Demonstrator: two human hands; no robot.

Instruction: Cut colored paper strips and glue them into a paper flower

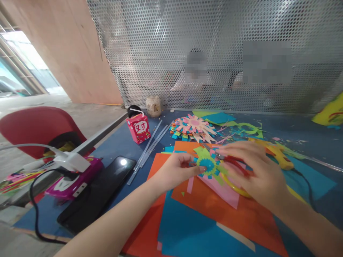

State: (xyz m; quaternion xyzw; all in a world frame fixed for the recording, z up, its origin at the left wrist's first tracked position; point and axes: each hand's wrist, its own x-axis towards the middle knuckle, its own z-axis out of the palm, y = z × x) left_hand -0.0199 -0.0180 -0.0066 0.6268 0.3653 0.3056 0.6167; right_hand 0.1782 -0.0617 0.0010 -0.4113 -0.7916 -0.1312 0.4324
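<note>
A layered paper flower (pixel 207 167) in blue and yellow-green is pinched between the thumb and fingers of my left hand (pixel 179 169). My right hand (pixel 254 175) grips a pair of red-handled scissors (pixel 235 162), whose blades point left over the flower's upper edge. A curved yellow loop (pixel 235 187) shows under my right hand; what it belongs to is partly hidden. Below both hands lie a pink paper piece (pixel 225 192), an orange sheet (pixel 193 194) and a blue sheet (pixel 187 228).
Behind my hands is a pile of cut paper flowers (pixel 193 125). Glue sticks (pixel 150 146), a drink carton (pixel 138 128), a phone (pixel 96 196) and a power strip (pixel 72 182) lie left. A yellow glue gun (pixel 281 155) with a cord lies right. A perforated metal panel (pixel 160 46) stands behind.
</note>
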